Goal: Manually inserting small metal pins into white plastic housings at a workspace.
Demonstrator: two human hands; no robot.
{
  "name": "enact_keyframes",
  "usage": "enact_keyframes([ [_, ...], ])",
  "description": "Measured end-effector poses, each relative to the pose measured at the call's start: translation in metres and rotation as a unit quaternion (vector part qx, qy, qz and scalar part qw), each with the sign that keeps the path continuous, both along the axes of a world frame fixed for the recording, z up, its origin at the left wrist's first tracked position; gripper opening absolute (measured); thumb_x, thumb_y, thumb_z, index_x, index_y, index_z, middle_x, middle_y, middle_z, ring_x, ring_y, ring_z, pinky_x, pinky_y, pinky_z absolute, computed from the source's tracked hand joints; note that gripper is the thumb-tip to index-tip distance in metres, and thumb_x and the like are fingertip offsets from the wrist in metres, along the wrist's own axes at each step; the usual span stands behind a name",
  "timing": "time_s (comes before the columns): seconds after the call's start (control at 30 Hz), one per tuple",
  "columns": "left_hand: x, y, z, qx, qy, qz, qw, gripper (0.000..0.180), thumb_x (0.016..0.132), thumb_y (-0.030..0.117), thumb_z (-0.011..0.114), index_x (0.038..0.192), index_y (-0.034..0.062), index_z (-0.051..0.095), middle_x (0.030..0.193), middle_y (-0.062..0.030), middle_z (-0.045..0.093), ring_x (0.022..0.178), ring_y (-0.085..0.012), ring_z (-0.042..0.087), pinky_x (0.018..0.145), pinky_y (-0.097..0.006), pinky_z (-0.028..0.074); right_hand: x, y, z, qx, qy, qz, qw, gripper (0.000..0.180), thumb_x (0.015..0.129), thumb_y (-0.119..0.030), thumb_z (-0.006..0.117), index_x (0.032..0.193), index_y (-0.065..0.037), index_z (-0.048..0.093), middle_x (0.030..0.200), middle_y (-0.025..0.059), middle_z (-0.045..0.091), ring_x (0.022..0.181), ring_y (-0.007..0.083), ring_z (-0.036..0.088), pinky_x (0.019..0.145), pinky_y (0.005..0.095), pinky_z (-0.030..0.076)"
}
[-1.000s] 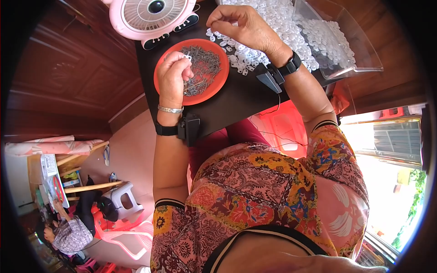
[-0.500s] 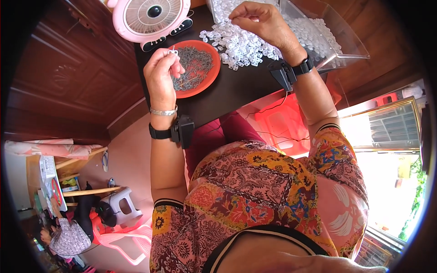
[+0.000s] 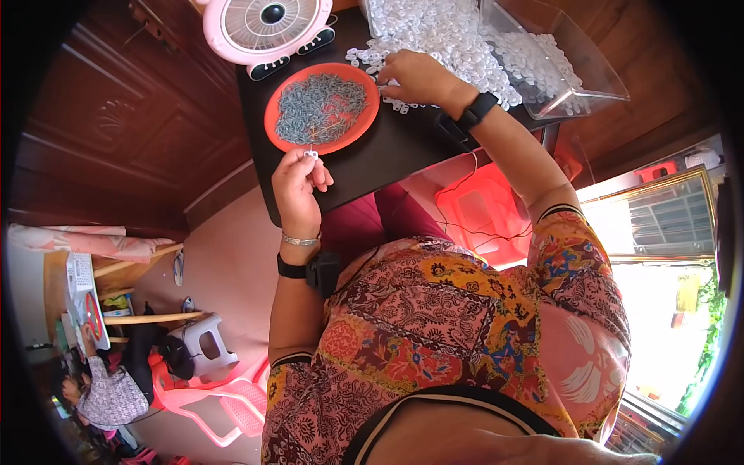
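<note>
Head view: the left hand (image 3: 298,190) grips a small white piece (image 3: 311,154) between thumb and index finger, at the near-left edge of the black table (image 3: 403,151), just below the rim of the orange plate (image 3: 273,116). A thin part projects from the piece toward the plate. Grey fasteners (image 3: 306,105) lie inside the plate. The right hand (image 3: 422,80) has its fingers bent at the near side of the heaped white pieces (image 3: 442,35), fingertips just beside the plate's right rim; whether they grasp anything cannot be told. Dark tabletop shows between the plate and the near edge, giving both wrists room. The pink fan (image 3: 217,39) stands at the far left, near the plate; a clear box (image 3: 612,99) bounds the right side. At far left, markings on a yellow-green package (image 3: 116,301) are too small to read
</note>
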State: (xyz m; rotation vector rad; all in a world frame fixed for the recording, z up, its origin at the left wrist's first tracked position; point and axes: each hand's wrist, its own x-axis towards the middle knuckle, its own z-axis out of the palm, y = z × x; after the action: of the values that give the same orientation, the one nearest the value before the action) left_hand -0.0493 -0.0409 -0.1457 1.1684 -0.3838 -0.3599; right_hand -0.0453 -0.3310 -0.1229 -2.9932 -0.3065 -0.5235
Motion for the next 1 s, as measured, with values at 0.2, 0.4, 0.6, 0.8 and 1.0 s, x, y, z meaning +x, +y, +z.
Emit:
enact_keyframes([
  [0.2, 0.002, 0.004, -0.013, -0.047, 0.008, -0.015, 0.999, 0.015, 0.087, 0.013, 0.048, 0.079, 0.0014, 0.052, 0.064, -0.0044, 0.05, 0.058, -0.0159, 0.051, 0.055, -0.026, 0.039, 0.013, -0.004, -0.009, 0.027, 0.06, -0.011, 0.998, 0.017, 0.076, -0.022, 0.066, 0.087, -0.01, 0.066, 0.088, 0.01, 0.062, 0.086, 0.0307, 0.06, 0.077, 0.0407, 0.049],
  [0.4, 0.002, 0.005, -0.015, -0.023, -0.024, -0.023, 0.999, 0.017, 0.089, 0.016, 0.046, 0.081, 0.0019, 0.051, 0.065, -0.0056, 0.05, 0.062, -0.0171, 0.052, 0.057, -0.027, 0.038, 0.014, -0.005, -0.007, 0.078, 0.056, 0.027, 0.995, 0.017, 0.075, -0.019, 0.067, 0.087, -0.008, 0.063, 0.084, 0.01, 0.063, 0.084, 0.0304, 0.061, 0.074, 0.0407, 0.048],
  [0.6, 0.0, 0.004, -0.014, -0.004, -0.037, -0.029, 0.999, 0.017, 0.089, 0.016, 0.046, 0.081, 0.0011, 0.051, 0.066, -0.0053, 0.05, 0.062, -0.0165, 0.051, 0.058, -0.027, 0.039, 0.009, -0.009, -0.002, 0.134, 0.006, 0.008, 0.991, 0.016, 0.079, -0.015, 0.065, 0.093, -0.007, 0.065, 0.083, 0.0094, 0.067, 0.078, 0.026, 0.064, 0.072, 0.0348, 0.05],
  [0.8, -0.004, 0.002, -0.01, -0.003, -0.036, -0.021, 0.999, 0.016, 0.088, 0.01, 0.048, 0.077, 0.0001, 0.053, 0.065, -0.0041, 0.052, 0.061, -0.0129, 0.051, 0.061, -0.025, 0.041, -0.017, 0.017, 0.017, 0.467, 0.056, 0.036, 0.882, 0.02, 0.088, -0.012, 0.062, 0.105, -0.004, 0.067, 0.091, 0.0032, 0.068, 0.084, 0.0104, 0.062, 0.077, 0.025, 0.048],
  [1.0, -0.018, -0.001, -0.003, 0.0, -0.077, -0.019, 0.997, 0.019, 0.089, 0.015, 0.049, 0.085, -0.0008, 0.058, 0.08, -0.0104, 0.063, 0.072, -0.0144, 0.058, 0.065, -0.025, 0.043, -0.052, 0.096, 0.014, 0.682, 0.088, 0.109, 0.718, 0.015, 0.087, -0.008, 0.064, 0.1, -0.002, 0.068, 0.088, 0.0006, 0.067, 0.075, 0.0054, 0.058, 0.071, 0.0201, 0.046],
])
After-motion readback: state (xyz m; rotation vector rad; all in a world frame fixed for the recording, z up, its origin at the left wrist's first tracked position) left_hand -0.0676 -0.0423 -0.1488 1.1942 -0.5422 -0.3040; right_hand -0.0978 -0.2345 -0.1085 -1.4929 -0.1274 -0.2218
